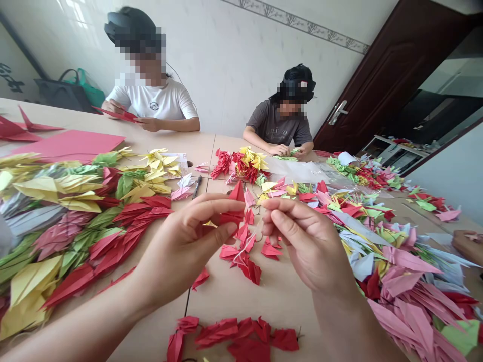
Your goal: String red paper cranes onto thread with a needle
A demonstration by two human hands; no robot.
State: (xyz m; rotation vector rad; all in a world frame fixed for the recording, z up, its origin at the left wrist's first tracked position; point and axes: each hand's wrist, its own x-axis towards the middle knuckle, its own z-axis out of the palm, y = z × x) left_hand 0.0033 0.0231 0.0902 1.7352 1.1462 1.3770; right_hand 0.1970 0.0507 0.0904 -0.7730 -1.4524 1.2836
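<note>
My left hand [188, 241] pinches a small red paper crane [233, 207] between thumb and fingers, held above the table. My right hand [305, 241] is beside it, fingers pinched on a thin thread [247, 242] that runs down from the crane. A string of small red cranes [245, 256] hangs from that thread to the tabletop under both hands. Another row of red cranes [234, 334] lies at the near edge.
Heaps of red, yellow, green and pink paper cranes cover the table's left [75, 221] and right [396, 261]. Two people sit opposite, folding paper: one in white [151, 100], one in grey [281, 123]. A black pen [196, 186] and red paper sheets [71, 143] lie nearby.
</note>
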